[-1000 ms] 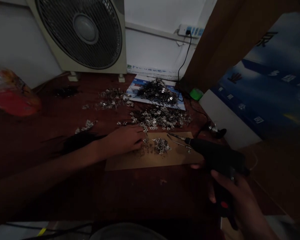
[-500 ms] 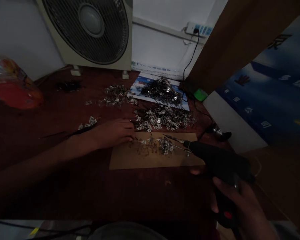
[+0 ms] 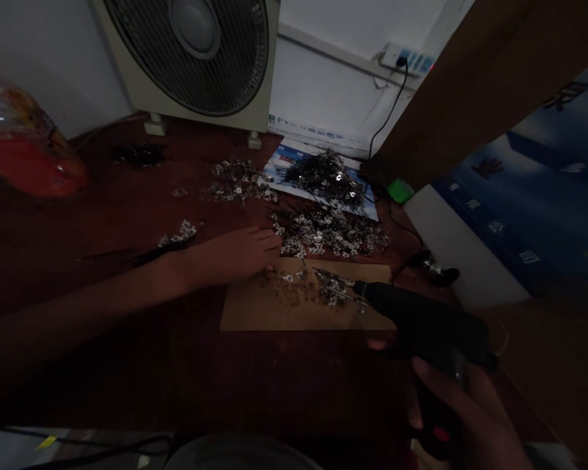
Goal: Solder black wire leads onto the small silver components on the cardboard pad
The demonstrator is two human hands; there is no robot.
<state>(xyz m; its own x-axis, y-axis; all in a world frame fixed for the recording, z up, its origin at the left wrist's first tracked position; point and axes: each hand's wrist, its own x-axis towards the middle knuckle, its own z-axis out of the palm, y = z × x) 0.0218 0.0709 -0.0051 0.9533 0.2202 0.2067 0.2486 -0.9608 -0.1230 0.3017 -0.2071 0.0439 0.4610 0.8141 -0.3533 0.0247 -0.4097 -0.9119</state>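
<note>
My right hand is wrapped round the handle of a black soldering gun with a red button. Its thin metal tip points left over a brown board. Under the tip lies a small heap of silvery metal pieces. My left hand reaches across from the left, fingers bent and close together, at the left edge of a pile of small metal terminals with dark wires. Whatever the fingertips pinch is too dark and small to make out.
More metal pieces lie farther back, and a wired heap rests on a printed sheet. A fan stands behind. At left is a bottle with red liquid. A green object sits by the blue panel at right.
My left hand has come closer to the pile, its fingers now drawn together at the pile's edge. The soldering gun's tip has shifted slightly left over the small heap. The view has tilted slightly.
</note>
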